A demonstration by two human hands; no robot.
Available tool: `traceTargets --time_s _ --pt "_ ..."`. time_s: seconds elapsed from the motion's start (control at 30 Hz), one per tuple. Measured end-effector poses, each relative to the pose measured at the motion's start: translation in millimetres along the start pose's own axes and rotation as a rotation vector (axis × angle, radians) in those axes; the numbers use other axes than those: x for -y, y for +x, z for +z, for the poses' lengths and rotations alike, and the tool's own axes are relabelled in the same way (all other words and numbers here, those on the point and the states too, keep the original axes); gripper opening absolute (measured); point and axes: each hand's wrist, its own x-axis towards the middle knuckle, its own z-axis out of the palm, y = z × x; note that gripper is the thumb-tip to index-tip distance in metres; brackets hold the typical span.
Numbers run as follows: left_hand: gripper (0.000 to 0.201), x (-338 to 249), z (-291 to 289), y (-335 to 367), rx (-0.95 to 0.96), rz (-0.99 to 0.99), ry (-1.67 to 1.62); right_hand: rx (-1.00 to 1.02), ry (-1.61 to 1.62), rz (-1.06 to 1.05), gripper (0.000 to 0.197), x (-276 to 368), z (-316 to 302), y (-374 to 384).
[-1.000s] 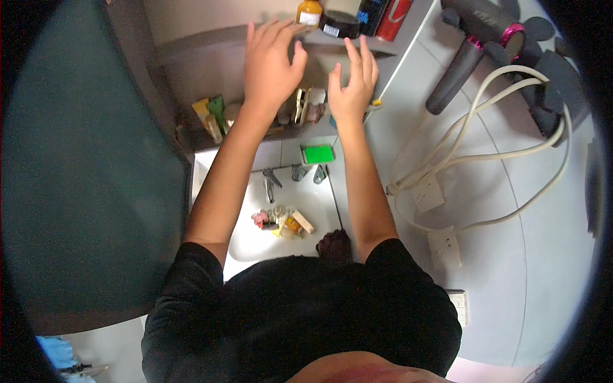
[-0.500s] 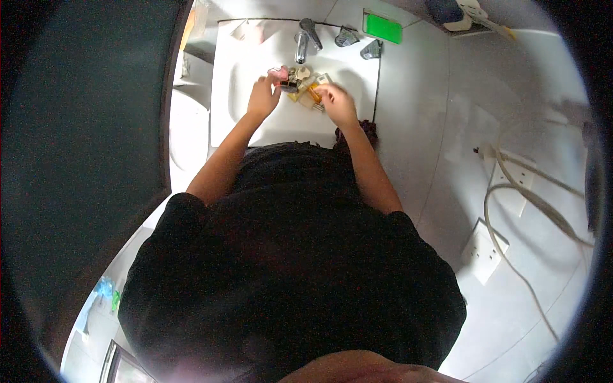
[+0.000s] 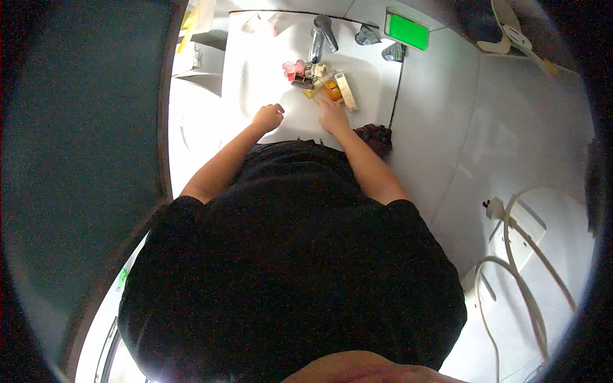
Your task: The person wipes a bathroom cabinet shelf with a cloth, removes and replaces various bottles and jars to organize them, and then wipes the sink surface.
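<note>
Several small items lie in a heap in the white sink (image 3: 252, 76). Among them are a pink flower-shaped piece (image 3: 294, 69), a small dark box (image 3: 302, 82), a beige round piece (image 3: 319, 69), an amber bottle (image 3: 332, 89) and an upright-looking cream box (image 3: 345, 91). My right hand (image 3: 333, 118) is at the near side of the heap, fingers stretched out at the amber bottle; whether they touch it I cannot tell. Apart from the items, my left hand (image 3: 268, 118) hovers over the sink's near left part, its fingers curled in with nothing visible in them.
A chrome tap (image 3: 317, 46) with a dark lever rises behind the heap. Two grey pouch-like things (image 3: 366, 36) and a green sponge-like block (image 3: 408, 32) in a holder sit at the back right. Dark cloth (image 3: 375, 138) bunches beside my right forearm. White cables (image 3: 511, 223) hang at right.
My left hand has drawn back from the heap toward me and curled. My right hand has shifted nearer to me. The cream box now stands out at the heap's right side.
</note>
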Motion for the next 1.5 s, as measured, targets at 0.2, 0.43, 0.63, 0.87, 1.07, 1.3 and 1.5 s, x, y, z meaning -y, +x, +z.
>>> traceTargets --time_s 0.2,0.43,0.63,0.87,1.07,1.3,1.5 --pt "0.029 -22 13 1 0.131 0.051 0.035 0.046 -0.025 0.130 0.068 -8 9 11" --pt "0.046 -56 12 4 0.151 0.100 0.191 0.209 -0.010 0.195 0.063 -29 32 38" --pt "0.049 -54 24 2 0.161 0.322 0.191 0.642 0.527 0.084 0.050 8 4 30" --pt "0.029 -15 46 14 0.264 0.363 0.476 -0.047 0.240 -0.051 0.041 -14 -8 38" --pt "0.025 -29 9 5 0.180 0.268 0.178 0.041 -0.109 0.019 0.065 -36 -5 37" --pt "0.020 -19 -10 -8 0.012 0.226 0.023 0.063 0.064 0.102 0.061 12 -10 8" --pt "0.036 -111 -55 -34 -0.137 0.079 -0.232 -0.133 0.393 -0.086 0.062 7 -66 -1"
